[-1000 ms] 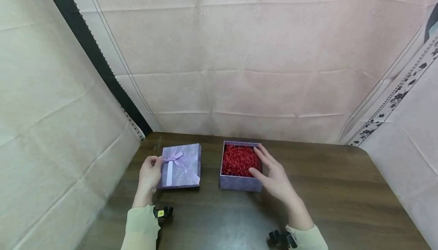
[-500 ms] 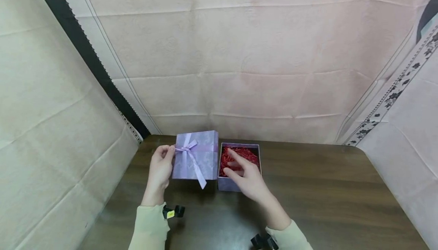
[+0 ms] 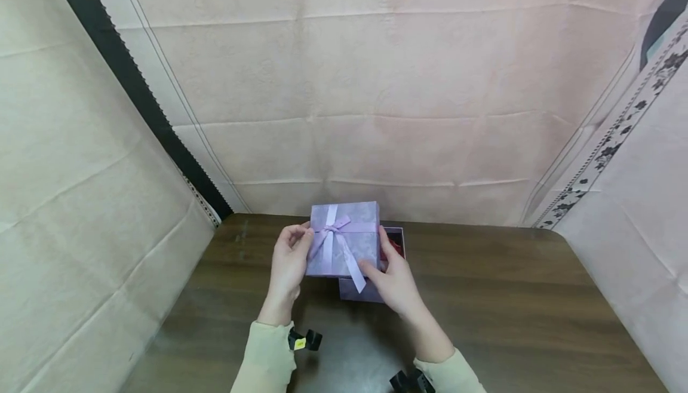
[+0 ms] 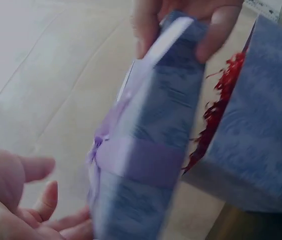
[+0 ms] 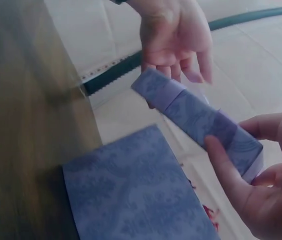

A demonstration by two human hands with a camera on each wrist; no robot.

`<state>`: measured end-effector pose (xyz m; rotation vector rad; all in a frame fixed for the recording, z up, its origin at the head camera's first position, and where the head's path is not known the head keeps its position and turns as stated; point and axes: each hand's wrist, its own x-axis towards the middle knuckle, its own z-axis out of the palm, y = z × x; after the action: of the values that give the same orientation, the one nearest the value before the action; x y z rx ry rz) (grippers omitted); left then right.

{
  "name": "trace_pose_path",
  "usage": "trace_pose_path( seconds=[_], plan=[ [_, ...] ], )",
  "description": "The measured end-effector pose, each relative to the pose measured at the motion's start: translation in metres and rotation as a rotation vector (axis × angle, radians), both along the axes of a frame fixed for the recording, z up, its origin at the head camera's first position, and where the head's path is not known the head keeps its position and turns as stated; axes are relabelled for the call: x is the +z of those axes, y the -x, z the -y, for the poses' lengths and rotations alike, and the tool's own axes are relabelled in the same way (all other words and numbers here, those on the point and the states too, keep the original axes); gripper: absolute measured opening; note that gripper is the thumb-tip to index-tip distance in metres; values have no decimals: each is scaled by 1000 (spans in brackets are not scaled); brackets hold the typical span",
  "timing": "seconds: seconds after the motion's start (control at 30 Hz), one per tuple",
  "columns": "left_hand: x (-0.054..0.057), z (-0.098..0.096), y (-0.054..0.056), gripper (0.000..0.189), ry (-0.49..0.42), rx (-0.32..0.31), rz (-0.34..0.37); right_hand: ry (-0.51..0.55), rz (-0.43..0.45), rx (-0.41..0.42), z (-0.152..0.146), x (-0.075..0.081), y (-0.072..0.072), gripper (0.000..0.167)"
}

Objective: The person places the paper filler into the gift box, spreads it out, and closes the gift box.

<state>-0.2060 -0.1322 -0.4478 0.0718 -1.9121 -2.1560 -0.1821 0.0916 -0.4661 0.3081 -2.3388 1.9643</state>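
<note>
A lilac marbled gift box lid point(image 3: 352, 246), tied with a ribbon bow point(image 3: 334, 229), is held raised over the matching box point(image 3: 357, 290). My right hand point(image 3: 398, 282) pinches its right end between thumb and fingers, plain in the right wrist view. At the left end is my left hand point(image 3: 289, 258); in the left wrist view its fingers reach the lid's edge while the thumb stands apart. Red paper shred point(image 4: 223, 90) shows at the mouth of the box, otherwise mostly hidden by the lid in the head view.
Box and hands are over a dark brown wooden table point(image 3: 510, 309). Pale cloth point(image 3: 408, 82) hangs behind it and on both sides. Small black devices point(image 3: 306, 340) are strapped at both wrists, next to the light green sleeves point(image 3: 266, 357).
The lid has been lifted and carried right from beside the box to above it. My right hand has left the box and its shred and now grips the lid; the left thumb has come away.
</note>
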Motion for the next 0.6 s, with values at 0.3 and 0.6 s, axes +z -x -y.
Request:
trace_pose_path(
  seconds=[0.3, 0.6],
  plan=[
    [-14, -19, -2, 42, -18, -230, -64, -87, 36, -140, -31, -1, -2, 82],
    [-23, -37, -4, 49, 18, -347, -66, -345, -69, -303, -45, -1, -5, 77]
  ],
)
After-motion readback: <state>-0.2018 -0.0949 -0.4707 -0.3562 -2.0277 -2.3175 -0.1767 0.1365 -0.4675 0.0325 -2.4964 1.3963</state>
